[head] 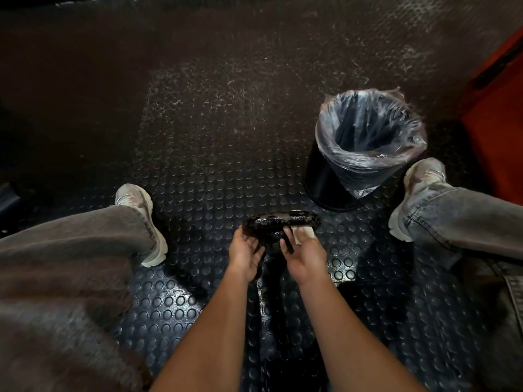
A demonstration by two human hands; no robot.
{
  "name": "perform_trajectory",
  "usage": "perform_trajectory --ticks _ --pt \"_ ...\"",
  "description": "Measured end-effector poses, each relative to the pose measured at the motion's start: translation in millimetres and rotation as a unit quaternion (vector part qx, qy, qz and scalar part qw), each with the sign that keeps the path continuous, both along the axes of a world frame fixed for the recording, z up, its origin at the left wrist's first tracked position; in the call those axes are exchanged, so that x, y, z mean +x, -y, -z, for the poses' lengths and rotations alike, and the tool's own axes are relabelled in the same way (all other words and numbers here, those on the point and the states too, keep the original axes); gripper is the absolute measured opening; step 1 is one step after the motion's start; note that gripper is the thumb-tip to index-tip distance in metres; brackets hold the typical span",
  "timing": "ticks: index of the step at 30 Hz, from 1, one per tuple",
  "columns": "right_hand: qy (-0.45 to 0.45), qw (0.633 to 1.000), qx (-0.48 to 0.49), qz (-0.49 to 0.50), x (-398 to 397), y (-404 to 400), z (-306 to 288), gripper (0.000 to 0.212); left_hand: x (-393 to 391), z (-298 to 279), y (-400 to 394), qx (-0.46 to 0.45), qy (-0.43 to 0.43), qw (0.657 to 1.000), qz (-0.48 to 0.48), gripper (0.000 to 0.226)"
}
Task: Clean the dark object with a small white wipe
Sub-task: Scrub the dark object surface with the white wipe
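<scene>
Our left hand (245,251) cups the dark object (280,222) held above the studded floor (198,165); right hand (304,254) presses the white wipe (304,234) against its near edge. Glossy surface may slip from the loose cupping.

A single wide-angle head camera looks steeply down and forward from close above, over both forearms, onto the studded rubber floor (215,154) between the person's knees.

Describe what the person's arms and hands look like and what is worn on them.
Both forearms are bare up to the frame's bottom edge; no sleeves show. The left hand and right hand wear no gloves, and no rings, watch or bracelets are visible in the dim light.
</scene>
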State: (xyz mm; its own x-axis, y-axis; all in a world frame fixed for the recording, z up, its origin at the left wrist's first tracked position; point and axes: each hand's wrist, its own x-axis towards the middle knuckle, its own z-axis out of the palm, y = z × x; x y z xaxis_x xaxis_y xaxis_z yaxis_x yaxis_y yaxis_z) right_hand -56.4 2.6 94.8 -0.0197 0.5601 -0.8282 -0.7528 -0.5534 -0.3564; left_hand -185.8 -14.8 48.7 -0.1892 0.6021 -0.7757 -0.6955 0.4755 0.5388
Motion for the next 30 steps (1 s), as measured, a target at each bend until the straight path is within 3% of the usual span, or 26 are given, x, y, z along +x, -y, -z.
perform_trajectory --ticks 5,11,19,23,27,30 --pt "-0.066 0.994 -0.052 0.071 3.8 -12.8 -3.4 0.013 1.3 -0.3 -0.6 0.0 -0.001 1.0 0.0 0.049" --pt "-0.062 0.994 -0.054 0.067 8.1 -17.9 -3.6 0.021 1.4 3.8 -0.8 0.004 -0.004 1.0 0.002 0.049" --pt "0.052 0.998 -0.008 -0.017 0.9 -1.6 -2.3 0.017 2.0 -3.9 -0.1 -0.002 -0.002 1.0 -0.009 0.048" --pt "-0.016 0.997 -0.071 0.014 9.7 -15.5 1.9 0.013 2.7 -3.4 -0.1 -0.003 -0.005 1.0 -0.01 0.05" --pt "-0.035 0.99 -0.135 0.002 14.3 -15.5 12.8 0.027 2.1 -4.2 -0.3 -0.005 0.0 1.0 -0.013 0.05" --pt "-0.041 0.992 -0.118 0.01 21.5 -16.7 12.2 0.03 2.4 -2.2 -0.5 -0.003 0.001 1.0 -0.008 0.05"
